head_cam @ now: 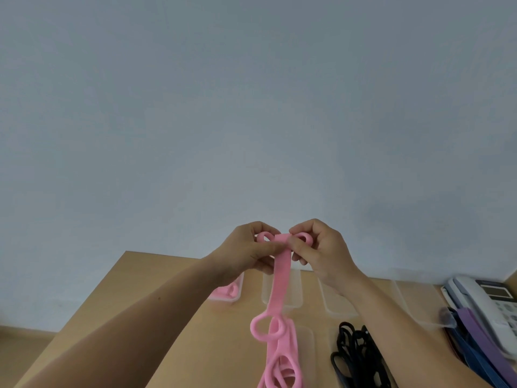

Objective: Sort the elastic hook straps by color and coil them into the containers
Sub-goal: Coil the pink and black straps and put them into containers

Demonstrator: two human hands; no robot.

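Observation:
A pink elastic strap (279,278) hangs down from both my hands, raised above the wooden table (179,317). My left hand (246,253) pinches its top end beside a pink loop, and my right hand (319,247) pinches the other pink loop. Its lower end carries pink rings (268,329) that dangle over more pink straps (282,368) near the front. A clear container (237,287) at the far left holds coiled pink strap. Black straps (355,357) lie in a heap to the right.
Several clear containers (335,301) stand in a row along the table's back edge against the grey-blue wall. Blue and purple straps (472,348) lie at the right, partly over a white desk telephone (486,303). The table's left edge runs diagonally.

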